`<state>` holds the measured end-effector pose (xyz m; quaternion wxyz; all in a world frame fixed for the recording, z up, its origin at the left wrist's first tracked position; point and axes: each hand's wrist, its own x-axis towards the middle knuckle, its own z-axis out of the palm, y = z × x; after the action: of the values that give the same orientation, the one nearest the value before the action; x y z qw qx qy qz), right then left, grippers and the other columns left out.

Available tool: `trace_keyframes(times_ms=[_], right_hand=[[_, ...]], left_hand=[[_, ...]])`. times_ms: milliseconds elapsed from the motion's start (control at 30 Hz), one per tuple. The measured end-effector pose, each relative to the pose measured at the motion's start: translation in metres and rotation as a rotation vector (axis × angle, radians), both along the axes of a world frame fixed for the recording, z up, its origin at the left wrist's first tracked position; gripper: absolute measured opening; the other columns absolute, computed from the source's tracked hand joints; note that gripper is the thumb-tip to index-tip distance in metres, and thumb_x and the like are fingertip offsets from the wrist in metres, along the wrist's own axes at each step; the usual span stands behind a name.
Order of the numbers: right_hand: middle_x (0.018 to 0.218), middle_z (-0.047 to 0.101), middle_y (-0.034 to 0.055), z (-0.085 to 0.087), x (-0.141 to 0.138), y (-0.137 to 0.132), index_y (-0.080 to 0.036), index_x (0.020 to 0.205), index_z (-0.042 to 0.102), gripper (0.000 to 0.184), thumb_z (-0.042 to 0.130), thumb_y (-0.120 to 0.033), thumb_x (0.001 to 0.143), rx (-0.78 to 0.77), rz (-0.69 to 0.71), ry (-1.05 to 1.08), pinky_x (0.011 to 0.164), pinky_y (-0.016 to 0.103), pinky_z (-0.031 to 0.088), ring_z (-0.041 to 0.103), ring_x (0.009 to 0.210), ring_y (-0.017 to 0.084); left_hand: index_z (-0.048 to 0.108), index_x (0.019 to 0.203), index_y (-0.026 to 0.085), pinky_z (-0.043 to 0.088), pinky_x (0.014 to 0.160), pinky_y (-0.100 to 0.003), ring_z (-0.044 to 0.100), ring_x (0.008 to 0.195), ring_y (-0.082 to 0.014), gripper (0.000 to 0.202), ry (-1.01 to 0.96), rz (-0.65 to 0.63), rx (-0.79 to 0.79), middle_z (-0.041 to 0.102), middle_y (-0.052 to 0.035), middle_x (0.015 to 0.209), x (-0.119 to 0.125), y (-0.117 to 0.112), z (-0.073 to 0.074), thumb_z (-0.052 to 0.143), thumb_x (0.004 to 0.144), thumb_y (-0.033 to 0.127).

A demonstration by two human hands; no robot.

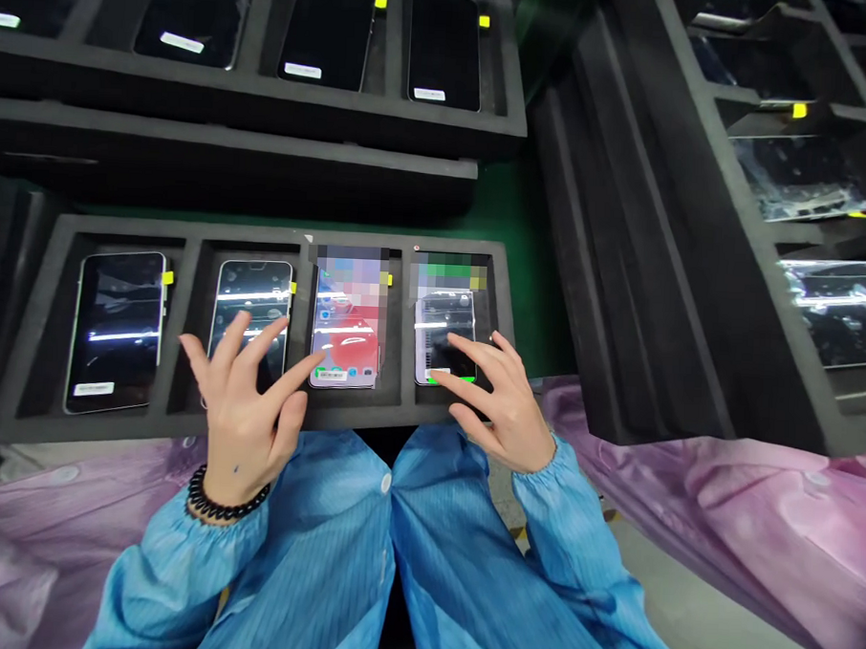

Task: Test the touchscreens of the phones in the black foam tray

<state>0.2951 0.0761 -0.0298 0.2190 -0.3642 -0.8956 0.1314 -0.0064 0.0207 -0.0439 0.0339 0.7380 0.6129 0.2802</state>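
**Left hand (246, 417) and right hand (501, 414) spread open over a foam tray (265, 233).**
Left fingers are splayed, the index tip just beside the near edge of the lit phone (346, 345). Right fingertips lie across the rightmost phone (444, 315), apparently touching, not gripping. Both phones lie long axis near-far, the rightmost closer to the right hand.

We get a bright, evenly lit view, with overhead light laying hard white streaks of glare across the phone screens (115, 332), including those in the far-right foam tray (695, 231). Soft shadows fall beneath the left hand (246, 422) and right hand (498, 399), which look crisp. Pixelated blocks (350, 283) blur two screens, and the wide lens bends the trays toward the frame edges
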Motion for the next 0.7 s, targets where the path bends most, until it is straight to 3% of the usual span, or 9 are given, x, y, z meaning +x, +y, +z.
trace_keyframes(times_ms=[133, 200, 267, 333, 433, 533, 700], right_hand=[[0.147, 0.058, 0.0137, -0.006, 0.0, 0.0, -0.022, 0.126, 0.068, 0.033, 0.046, -0.027, 0.102, -0.012, -0.042, 0.025, 0.119, 0.057, 0.038, 0.056, 0.132, 0.025], [0.146, 0.058, 0.0136, -0.008, 0.0, 0.0, -0.021, 0.125, 0.068, 0.033, 0.047, -0.026, 0.101, -0.003, -0.047, 0.04, 0.119, 0.056, 0.038, 0.056, 0.132, 0.026], [0.146, 0.058, 0.0127, -0.009, -0.001, -0.001, -0.023, 0.125, 0.069, 0.032, 0.047, -0.025, 0.101, 0.001, -0.055, 0.057, 0.119, 0.057, 0.038, 0.056, 0.132, 0.027], [0.146, 0.058, 0.0121, -0.01, 0.0, -0.001, -0.024, 0.125, 0.069, 0.032, 0.047, -0.025, 0.101, 0.0, -0.06, 0.067, 0.118, 0.058, 0.039, 0.057, 0.132, 0.027], [0.146, 0.059, 0.0124, -0.01, 0.0, -0.001, -0.023, 0.124, 0.069, 0.032, 0.047, -0.026, 0.101, 0.002, -0.059, 0.067, 0.117, 0.058, 0.04, 0.057, 0.132, 0.026], [0.144, 0.06, 0.0125, -0.01, 0.0, 0.0, -0.023, 0.122, 0.069, 0.031, 0.046, -0.026, 0.102, 0.018, -0.061, 0.064, 0.117, 0.057, 0.041, 0.058, 0.131, 0.026], [0.145, 0.06, 0.0131, -0.01, 0.0, -0.001, -0.023, 0.122, 0.068, 0.03, 0.046, -0.025, 0.102, 0.018, -0.067, 0.064, 0.116, 0.057, 0.042, 0.058, 0.132, 0.026]], left_hand=[[0.066, 0.131, 0.033, -0.004, 0.13, -0.062, 0.022, 0.156, -0.0348, 0.041, -0.037, 0.017, -0.117, 0.03, 0.0073, 0.167, 0.009, 0.009, 0.013, 0.036, 0.103, 0.036], [0.068, 0.129, 0.032, -0.004, 0.13, -0.061, 0.022, 0.156, -0.0348, 0.042, -0.057, 0.015, -0.102, 0.032, 0.0075, 0.166, 0.011, 0.016, 0.018, 0.035, 0.103, 0.036], [0.07, 0.125, 0.032, -0.003, 0.129, -0.066, 0.023, 0.156, -0.0355, 0.038, -0.03, -0.088, -0.031, 0.031, 0.0073, 0.166, 0.007, 0.021, 0.018, 0.04, 0.102, 0.034], [0.07, 0.124, 0.033, 0.003, 0.127, -0.071, 0.025, 0.156, -0.0356, 0.035, 0.029, -0.274, 0.017, 0.032, 0.0045, 0.166, -0.002, 0.022, 0.015, 0.046, 0.099, 0.031], [0.067, 0.128, 0.033, 0.01, 0.126, -0.072, 0.028, 0.155, -0.0351, 0.036, 0.109, -0.459, -0.008, 0.04, -0.0024, 0.163, -0.015, 0.02, 0.007, 0.051, 0.097, 0.029], [0.06, 0.138, 0.034, 0.006, 0.127, -0.068, 0.023, 0.157, -0.0339, 0.042, 0.175, -0.44, -0.062, 0.036, -0.0043, 0.164, -0.021, 0.018, 0.002, 0.049, 0.098, 0.028], [0.032, 0.158, 0.034, 0.004, 0.128, -0.067, 0.018, 0.158, -0.0351, 0.056, 0.136, -0.256, -0.069, 0.022, -0.0063, 0.17, -0.015, 0.018, 0.001, 0.038, 0.102, 0.037]])
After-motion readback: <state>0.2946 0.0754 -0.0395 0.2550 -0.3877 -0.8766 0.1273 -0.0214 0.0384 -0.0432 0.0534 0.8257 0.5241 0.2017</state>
